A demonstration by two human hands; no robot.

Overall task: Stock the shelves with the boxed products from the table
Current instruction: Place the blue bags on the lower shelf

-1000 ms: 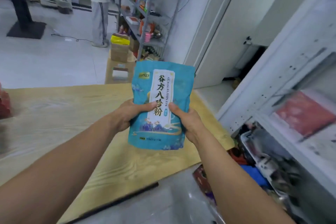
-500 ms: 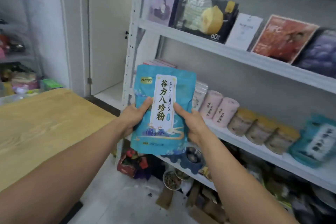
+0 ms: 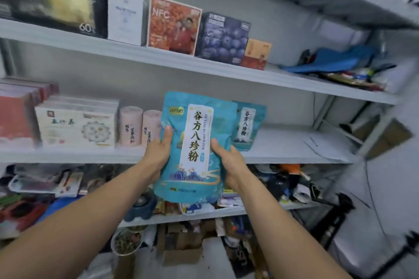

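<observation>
The left hand (image 3: 158,156) and right hand (image 3: 230,165) are gripping the teal powder pouch (image 3: 192,149), fingers (image 3: 167,135) wrapping its sides. Just beyond the fingers a matching pouch (image 3: 248,124) is standing on the middle shelf (image 3: 294,149); a careless push risks toppling it.

Both forearms reach forward; the left hand (image 3: 158,154) and right hand (image 3: 229,165) grip a teal pouch (image 3: 192,181) by its sides, thumbs on front.

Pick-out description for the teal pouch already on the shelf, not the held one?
On the white rack, find the shelf with two pink canisters. Right of them stands a teal pouch. Unlike its twin in front, gripped by left hand and right hand, it stands free.
</observation>
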